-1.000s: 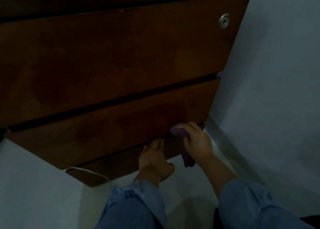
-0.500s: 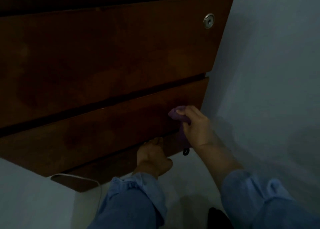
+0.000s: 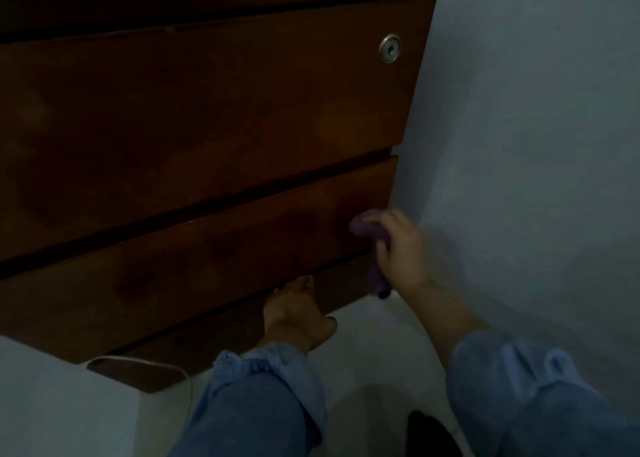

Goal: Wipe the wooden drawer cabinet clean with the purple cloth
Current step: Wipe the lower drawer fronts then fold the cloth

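No writing or brand is legible anywhere; the scene is dim. The wooden drawer cabinet [image 3: 207, 138] runs past the frame's left and top edges, and a round metal lock [image 3: 390, 48] sits at 1 o'clock on its upper drawer front. The right hand [image 3: 398, 249] grips the bunched purple cloth [image 3: 367, 228] against the right end of the lower drawer front, near the cabinet's right edge beside the pale wall [image 3: 536, 145]. The cloth's tail hangs below the fist. The left hand [image 3: 294, 309], at 6 o'clock, has straight fingers touching the drawer's underside. A thin white cord [image 3: 138, 361] loops at 7 o'clock.
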A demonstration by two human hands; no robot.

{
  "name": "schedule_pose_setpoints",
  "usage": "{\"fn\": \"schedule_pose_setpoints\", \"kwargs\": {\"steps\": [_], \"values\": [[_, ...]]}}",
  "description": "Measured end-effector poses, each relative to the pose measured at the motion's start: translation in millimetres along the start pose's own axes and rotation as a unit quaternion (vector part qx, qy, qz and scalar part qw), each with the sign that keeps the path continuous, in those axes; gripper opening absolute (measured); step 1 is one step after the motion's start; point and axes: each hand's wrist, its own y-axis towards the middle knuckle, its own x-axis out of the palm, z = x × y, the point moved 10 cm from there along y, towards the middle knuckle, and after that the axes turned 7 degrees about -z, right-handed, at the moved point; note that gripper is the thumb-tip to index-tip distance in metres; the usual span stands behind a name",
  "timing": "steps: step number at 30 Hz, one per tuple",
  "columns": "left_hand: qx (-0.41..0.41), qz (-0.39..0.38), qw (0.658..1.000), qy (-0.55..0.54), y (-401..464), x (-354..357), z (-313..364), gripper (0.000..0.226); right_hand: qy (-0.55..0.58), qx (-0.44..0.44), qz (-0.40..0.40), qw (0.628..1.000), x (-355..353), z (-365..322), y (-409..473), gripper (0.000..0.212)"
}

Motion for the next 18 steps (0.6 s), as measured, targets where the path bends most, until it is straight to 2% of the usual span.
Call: {"fn": "schedule_pose_setpoints", "kwargs": {"steps": [4, 8, 15, 18], "values": [[-0.003, -0.014, 1.0, -0.016, -2, 0, 2, 0.087, 0.015, -0.066, 0.114, 0.991, -66, -36, 29, 0.038], [-0.006, -0.018, 0.999, -0.028, 2, 5, 0, 0.089, 0.042, -0.082, 0.127, 0.988, -62, -34, 30, 0.031], [0.006, 0.0, 0.998, -0.062, 12, 11, -7, 0.086, 0.129, 0.066, 0.136, 0.98, -7, 31, -8, 0.033], [0.008, 0.003, 0.998, -0.058, 11, 5, -7, 0.086, 0.133, 0.132, 0.092, 0.978, 16, 58, -14, 0.032]]}}
